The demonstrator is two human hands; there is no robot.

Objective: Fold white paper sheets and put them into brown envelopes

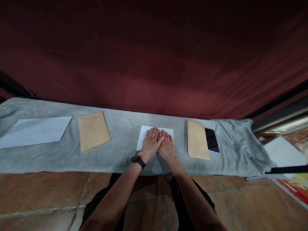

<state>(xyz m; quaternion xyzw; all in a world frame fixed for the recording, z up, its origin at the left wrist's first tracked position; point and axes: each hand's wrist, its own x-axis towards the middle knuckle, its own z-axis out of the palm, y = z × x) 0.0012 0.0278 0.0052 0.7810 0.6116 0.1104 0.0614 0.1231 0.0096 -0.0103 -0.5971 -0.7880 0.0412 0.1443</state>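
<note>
A folded white sheet of paper (pixel 142 137) lies on the grey cloth (pixel 120 157) in front of me. My left hand (pixel 150 143) and my right hand (pixel 166 146) both press flat on it, palms down, fingers straight and side by side, the left hand's fingers slightly over the right. A black band sits on my left wrist (pixel 138 161). Neither hand grips anything.
A brown envelope (pixel 93 131) lies to the left and a large white sheet (pixel 36 131) farther left. Right of my hands are a stack of brown envelopes (pixel 197 139) and a dark phone (pixel 211 140). A dark red curtain (pixel 154 64) hangs behind. Papers (pixel 284 152) lie at far right.
</note>
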